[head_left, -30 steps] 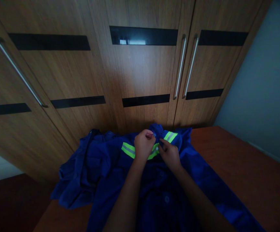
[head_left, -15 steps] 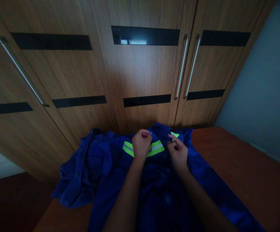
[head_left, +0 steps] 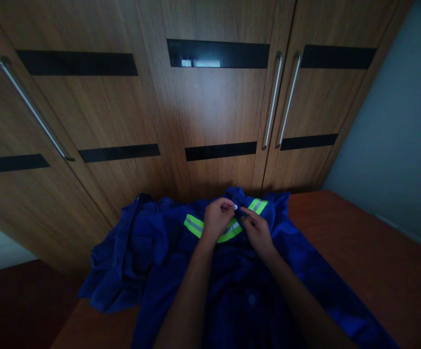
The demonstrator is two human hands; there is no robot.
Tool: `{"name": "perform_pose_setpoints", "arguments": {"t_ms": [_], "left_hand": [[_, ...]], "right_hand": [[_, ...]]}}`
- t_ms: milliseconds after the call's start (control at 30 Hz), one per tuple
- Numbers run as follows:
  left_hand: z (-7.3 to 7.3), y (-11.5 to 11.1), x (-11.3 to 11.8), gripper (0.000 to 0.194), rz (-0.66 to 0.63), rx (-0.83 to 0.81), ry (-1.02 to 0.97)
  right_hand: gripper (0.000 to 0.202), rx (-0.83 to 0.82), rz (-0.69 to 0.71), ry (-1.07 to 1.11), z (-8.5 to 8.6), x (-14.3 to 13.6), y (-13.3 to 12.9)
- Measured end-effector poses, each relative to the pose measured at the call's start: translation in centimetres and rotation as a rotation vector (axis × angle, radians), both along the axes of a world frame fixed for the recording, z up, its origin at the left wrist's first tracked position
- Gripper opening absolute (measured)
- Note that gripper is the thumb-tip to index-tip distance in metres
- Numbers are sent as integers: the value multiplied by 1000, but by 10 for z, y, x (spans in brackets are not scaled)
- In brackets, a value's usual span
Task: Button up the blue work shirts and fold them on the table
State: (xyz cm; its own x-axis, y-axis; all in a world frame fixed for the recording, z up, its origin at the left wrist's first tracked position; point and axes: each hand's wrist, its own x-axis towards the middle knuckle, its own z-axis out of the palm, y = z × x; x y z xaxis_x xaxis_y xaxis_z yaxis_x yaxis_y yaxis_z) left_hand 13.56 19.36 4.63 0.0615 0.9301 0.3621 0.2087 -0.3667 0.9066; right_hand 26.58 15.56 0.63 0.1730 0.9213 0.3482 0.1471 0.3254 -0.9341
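A dark blue garment (head_left: 181, 271) with yellow-green and grey reflective strips (head_left: 195, 226) lies spread on the reddish-brown surface. A small round metal button (head_left: 235, 207) shows near its collar, between my two hands. My left hand (head_left: 218, 218) pinches the cloth edge just left of the button. My right hand (head_left: 256, 228) has its thumb and fingers closed on the cloth just right of the button. Another button (head_left: 251, 299) shows lower down the front. The fingertips' exact hold is small and dim.
Wooden cabinet doors (head_left: 218, 106) with black bands and metal handles (head_left: 273, 102) stand directly behind the garment. Bunched blue cloth (head_left: 123, 261) lies at the left. The reddish-brown surface (head_left: 359, 242) extends right towards a pale wall (head_left: 396, 145).
My right hand has moved left and closed on the collar cloth, close to my left hand. My left hand has shifted slightly right. The collar is drawn together around the button.
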Motion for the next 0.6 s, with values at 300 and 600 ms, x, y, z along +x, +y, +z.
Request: {"name": "perform_pose_setpoints", "arguments": {"t_ms": [300, 600], "left_hand": [[6, -7, 1, 13, 109, 73, 147], [1, -3, 0, 11, -4, 28, 94]], "right_hand": [[48, -106, 95, 194, 6, 3, -3], [39, 63, 39, -210, 6, 2, -5]]}}
